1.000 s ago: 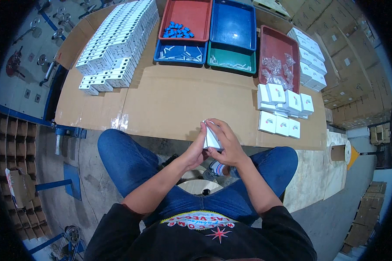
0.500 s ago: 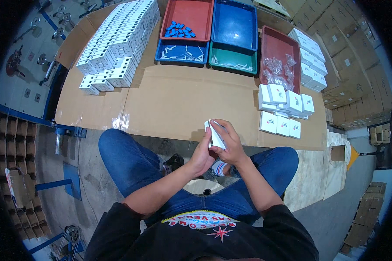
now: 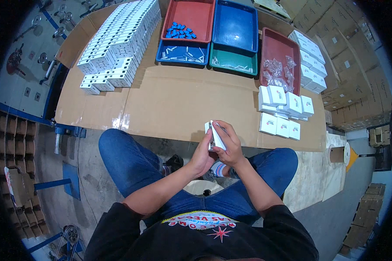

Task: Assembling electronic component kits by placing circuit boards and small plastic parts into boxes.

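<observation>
Over my lap, at the near edge of the cardboard-covered table (image 3: 174, 104), both hands are closed round a small white box (image 3: 217, 139) held on its edge. My left hand (image 3: 199, 157) grips its left side with the thumb pointing up. My right hand (image 3: 231, 145) wraps the right side, fingers over the top. A darker strip shows along the box's narrow side; the fingers cover much of the rest. Nearest to my right hand on the table are small white boxes (image 3: 268, 124), some in a row and others stacked behind.
At the back left stand tall stacks of white switch-like units (image 3: 117, 48). Behind the middle are a red tray (image 3: 200, 13) of blue parts, blue trays (image 3: 235, 26), and a green tray (image 3: 235, 58) of small pale pieces. A dark red tray (image 3: 270, 43) holds clear plastic bags (image 3: 276, 71); white cartons (image 3: 315, 74) stand beside it.
Almost nothing differs. The white box and my hands have shifted very slightly, and both hands keep their hold.
</observation>
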Demonstrator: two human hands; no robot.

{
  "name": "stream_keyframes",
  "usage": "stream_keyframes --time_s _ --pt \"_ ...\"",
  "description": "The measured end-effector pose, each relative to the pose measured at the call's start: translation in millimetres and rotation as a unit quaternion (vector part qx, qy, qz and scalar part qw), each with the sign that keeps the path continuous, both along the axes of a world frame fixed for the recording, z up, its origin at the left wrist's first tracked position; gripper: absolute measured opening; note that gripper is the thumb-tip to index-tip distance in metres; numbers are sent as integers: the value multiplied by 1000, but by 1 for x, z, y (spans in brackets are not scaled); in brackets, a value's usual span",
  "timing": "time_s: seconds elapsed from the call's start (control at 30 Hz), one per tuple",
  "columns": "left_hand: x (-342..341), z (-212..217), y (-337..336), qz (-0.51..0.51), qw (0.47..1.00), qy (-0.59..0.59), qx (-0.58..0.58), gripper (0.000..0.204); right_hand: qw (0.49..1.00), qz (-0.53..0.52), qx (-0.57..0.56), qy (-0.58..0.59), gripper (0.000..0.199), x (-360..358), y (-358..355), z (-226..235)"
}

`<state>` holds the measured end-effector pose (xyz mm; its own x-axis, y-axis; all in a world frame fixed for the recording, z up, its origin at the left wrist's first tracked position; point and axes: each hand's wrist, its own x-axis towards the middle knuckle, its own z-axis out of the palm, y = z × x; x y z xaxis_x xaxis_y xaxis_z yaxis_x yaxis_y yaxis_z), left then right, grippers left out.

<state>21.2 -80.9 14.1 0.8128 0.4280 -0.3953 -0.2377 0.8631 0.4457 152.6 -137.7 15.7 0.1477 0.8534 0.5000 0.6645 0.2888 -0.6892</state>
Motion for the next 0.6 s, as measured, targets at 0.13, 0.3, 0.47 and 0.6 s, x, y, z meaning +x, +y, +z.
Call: stream_keyframes --time_s 0.13,0.3,0.47,0.6 --pt "0 -4 -2 5 1000 8 4 61 1000 -2 18 5 79 -2 0 0" --pt "-2 -3 -4 17 1000 3 3 62 999 12 21 -21 80 0 0 -3" --pt "-2 -4 -3 62 987 23 148 61 997 33 25 -65 83 3 5 7" --pt "0 -4 9 100 919 57 376 61 994 11 -51 94 80 3 3 10"
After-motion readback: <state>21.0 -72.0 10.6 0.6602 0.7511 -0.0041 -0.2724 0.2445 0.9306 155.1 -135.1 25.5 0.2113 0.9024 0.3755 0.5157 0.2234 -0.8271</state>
